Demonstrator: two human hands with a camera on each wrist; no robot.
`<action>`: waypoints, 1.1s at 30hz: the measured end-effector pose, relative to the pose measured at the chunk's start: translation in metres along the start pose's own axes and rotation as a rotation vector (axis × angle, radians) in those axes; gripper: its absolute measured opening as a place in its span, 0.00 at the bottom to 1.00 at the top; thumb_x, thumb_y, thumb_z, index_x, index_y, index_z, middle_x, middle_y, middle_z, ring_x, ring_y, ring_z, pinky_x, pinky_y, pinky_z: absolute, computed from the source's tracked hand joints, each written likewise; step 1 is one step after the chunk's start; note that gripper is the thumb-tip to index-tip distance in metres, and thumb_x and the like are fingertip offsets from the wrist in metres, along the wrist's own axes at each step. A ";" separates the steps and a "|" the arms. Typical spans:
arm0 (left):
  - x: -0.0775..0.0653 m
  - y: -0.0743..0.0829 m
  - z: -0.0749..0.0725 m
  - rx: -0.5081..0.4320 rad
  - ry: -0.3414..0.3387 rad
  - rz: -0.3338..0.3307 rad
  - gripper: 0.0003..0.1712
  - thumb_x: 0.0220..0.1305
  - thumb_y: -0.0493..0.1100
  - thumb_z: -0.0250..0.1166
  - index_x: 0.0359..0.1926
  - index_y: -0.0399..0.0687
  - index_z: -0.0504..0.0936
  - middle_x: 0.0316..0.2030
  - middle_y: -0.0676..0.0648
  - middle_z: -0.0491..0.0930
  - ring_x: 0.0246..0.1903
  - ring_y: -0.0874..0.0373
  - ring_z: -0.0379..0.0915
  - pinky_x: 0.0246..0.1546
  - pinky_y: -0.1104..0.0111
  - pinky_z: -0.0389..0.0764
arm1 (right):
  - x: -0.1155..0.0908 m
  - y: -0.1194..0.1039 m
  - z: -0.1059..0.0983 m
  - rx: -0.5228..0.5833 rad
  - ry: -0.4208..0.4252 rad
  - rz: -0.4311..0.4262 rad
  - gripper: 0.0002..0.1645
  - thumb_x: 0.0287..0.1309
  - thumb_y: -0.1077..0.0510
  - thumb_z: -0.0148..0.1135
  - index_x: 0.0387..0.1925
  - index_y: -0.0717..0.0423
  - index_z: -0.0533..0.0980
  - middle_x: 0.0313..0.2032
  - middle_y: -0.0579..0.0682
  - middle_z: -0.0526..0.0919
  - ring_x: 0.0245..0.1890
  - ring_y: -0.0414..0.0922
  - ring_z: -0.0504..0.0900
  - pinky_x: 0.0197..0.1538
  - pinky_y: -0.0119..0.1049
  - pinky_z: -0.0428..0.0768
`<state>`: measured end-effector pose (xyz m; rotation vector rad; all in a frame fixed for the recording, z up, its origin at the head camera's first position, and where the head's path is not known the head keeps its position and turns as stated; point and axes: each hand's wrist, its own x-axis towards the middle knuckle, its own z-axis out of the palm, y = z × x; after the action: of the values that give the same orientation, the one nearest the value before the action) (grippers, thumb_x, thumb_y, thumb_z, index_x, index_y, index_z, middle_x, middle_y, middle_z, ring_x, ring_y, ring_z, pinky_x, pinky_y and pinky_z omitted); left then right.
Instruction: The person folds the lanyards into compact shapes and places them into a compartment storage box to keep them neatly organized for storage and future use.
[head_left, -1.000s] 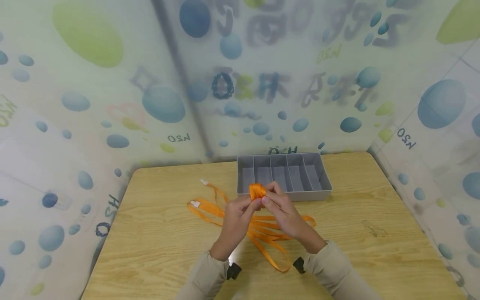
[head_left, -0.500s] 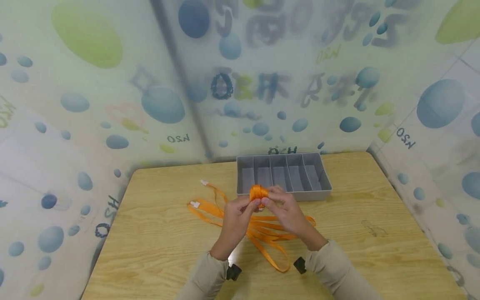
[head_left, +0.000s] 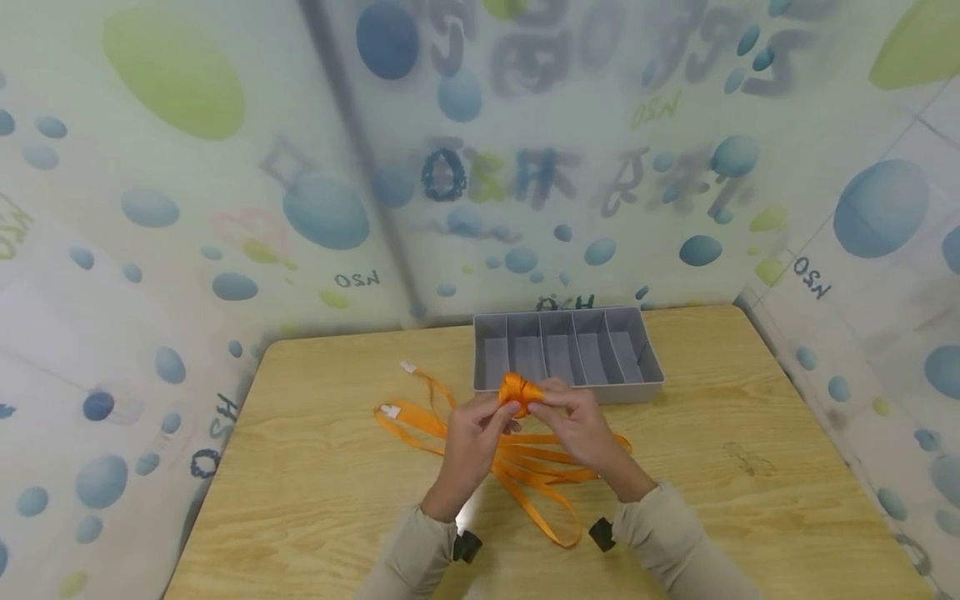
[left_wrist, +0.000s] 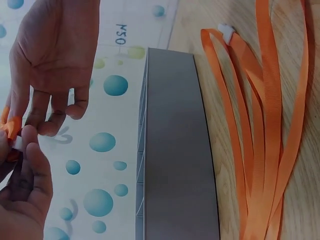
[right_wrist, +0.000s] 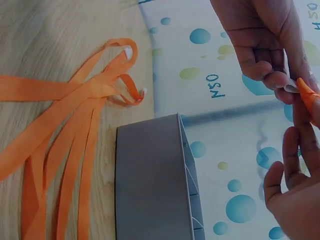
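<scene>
"Hands first: how are they posed?"

"Both are raised over the worktop (head_left: 300, 467), meeting just in front of the grey tray (head_left: 622, 393) in the head view. The forearms slant inward in beige sleeves (head_left: 671, 533), and the left hand (head_left: 470, 425) and right hand (head_left: 581, 425) point away from the wearer, thumbs close together."

"And the grip?"

"Pinching on both sides. The left hand's thumb and fingers hold the left of an orange roll (head_left: 516, 390); the right hand pinches its right side. In the left wrist view a small white piece (left_wrist: 18, 143) shows among the fingertips; I can't tell what it is."

"So the roll is off the surface?"

"Yes, held up between the hands. Below, loose orange straps (head_left: 532, 475) lie across the middle of the worktop, their white clips (head_left: 390, 411) toward its back left corner."

"Where's the tray?"

"Along the back edge, nearer the back right corner, its dividers making five compartments."
</scene>
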<state>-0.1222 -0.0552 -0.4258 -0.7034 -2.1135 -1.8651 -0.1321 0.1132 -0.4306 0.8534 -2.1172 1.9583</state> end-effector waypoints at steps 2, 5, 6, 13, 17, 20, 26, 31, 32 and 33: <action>-0.001 -0.001 0.000 0.006 0.002 0.011 0.05 0.57 0.27 0.60 0.32 0.28 0.82 0.30 0.37 0.81 0.23 0.46 0.77 0.26 0.63 0.81 | 0.000 0.003 0.000 0.032 0.035 0.003 0.14 0.49 0.80 0.57 0.40 0.75 0.78 0.40 0.64 0.82 0.40 0.45 0.76 0.46 0.36 0.76; -0.001 -0.003 0.001 0.002 0.005 0.017 0.06 0.57 0.27 0.60 0.33 0.28 0.82 0.31 0.37 0.81 0.25 0.46 0.77 0.27 0.64 0.81 | 0.000 0.004 0.000 0.076 0.084 0.032 0.12 0.47 0.79 0.59 0.37 0.76 0.79 0.36 0.63 0.83 0.38 0.47 0.78 0.44 0.39 0.78; -0.001 -0.004 0.001 0.000 0.007 0.016 0.06 0.58 0.27 0.60 0.34 0.28 0.82 0.32 0.37 0.81 0.25 0.46 0.77 0.28 0.64 0.81 | 0.000 0.004 0.001 0.081 0.101 0.050 0.11 0.46 0.78 0.61 0.36 0.75 0.79 0.35 0.63 0.83 0.37 0.47 0.78 0.43 0.39 0.79; 0.001 -0.011 0.002 0.039 0.044 0.044 0.05 0.57 0.26 0.60 0.30 0.29 0.82 0.27 0.37 0.80 0.23 0.45 0.76 0.26 0.65 0.81 | 0.001 0.003 0.001 -0.060 0.167 0.132 0.06 0.47 0.70 0.66 0.31 0.67 0.82 0.27 0.59 0.83 0.29 0.50 0.79 0.36 0.42 0.80; 0.004 -0.023 0.001 0.057 0.088 0.057 0.07 0.57 0.26 0.60 0.24 0.31 0.81 0.22 0.38 0.78 0.20 0.45 0.75 0.24 0.65 0.80 | 0.000 0.005 0.000 -0.141 0.196 0.151 0.08 0.50 0.69 0.65 0.36 0.66 0.81 0.30 0.59 0.83 0.31 0.49 0.80 0.35 0.37 0.80; 0.006 -0.041 -0.001 0.099 0.131 0.062 0.10 0.58 0.30 0.62 0.20 0.36 0.80 0.19 0.41 0.77 0.19 0.50 0.75 0.23 0.67 0.79 | -0.002 0.009 -0.004 -0.223 0.223 0.114 0.12 0.52 0.69 0.63 0.40 0.66 0.80 0.37 0.58 0.83 0.37 0.48 0.80 0.41 0.33 0.78; 0.012 -0.078 -0.007 0.268 0.209 0.063 0.15 0.60 0.40 0.62 0.18 0.39 0.78 0.18 0.46 0.75 0.19 0.58 0.72 0.23 0.71 0.77 | -0.008 0.034 -0.017 -0.420 0.270 -0.006 0.18 0.53 0.67 0.64 0.48 0.61 0.77 0.47 0.57 0.79 0.51 0.51 0.76 0.54 0.42 0.72; 0.018 -0.092 -0.012 0.409 0.252 0.070 0.15 0.61 0.39 0.61 0.18 0.37 0.76 0.16 0.49 0.71 0.19 0.60 0.68 0.23 0.71 0.75 | -0.015 0.073 -0.029 -0.529 0.308 -0.019 0.24 0.52 0.59 0.66 0.53 0.56 0.75 0.54 0.52 0.76 0.57 0.49 0.71 0.58 0.46 0.69; 0.019 -0.093 -0.013 0.434 0.256 0.063 0.15 0.61 0.38 0.62 0.18 0.38 0.76 0.16 0.49 0.70 0.19 0.60 0.67 0.23 0.71 0.74 | -0.015 0.076 -0.031 -0.547 0.312 -0.021 0.25 0.52 0.59 0.67 0.53 0.56 0.75 0.55 0.53 0.75 0.58 0.50 0.70 0.58 0.47 0.68; 0.020 -0.095 -0.013 0.458 0.259 0.057 0.14 0.60 0.38 0.62 0.18 0.38 0.76 0.16 0.49 0.69 0.19 0.60 0.66 0.22 0.71 0.73 | -0.016 0.078 -0.032 -0.563 0.316 -0.019 0.26 0.51 0.59 0.67 0.54 0.57 0.74 0.56 0.53 0.74 0.59 0.51 0.69 0.59 0.49 0.67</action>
<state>-0.1886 -0.0709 -0.4960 -0.3865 -2.1994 -1.2865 -0.1658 0.1484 -0.5011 0.4224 -2.2593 1.2612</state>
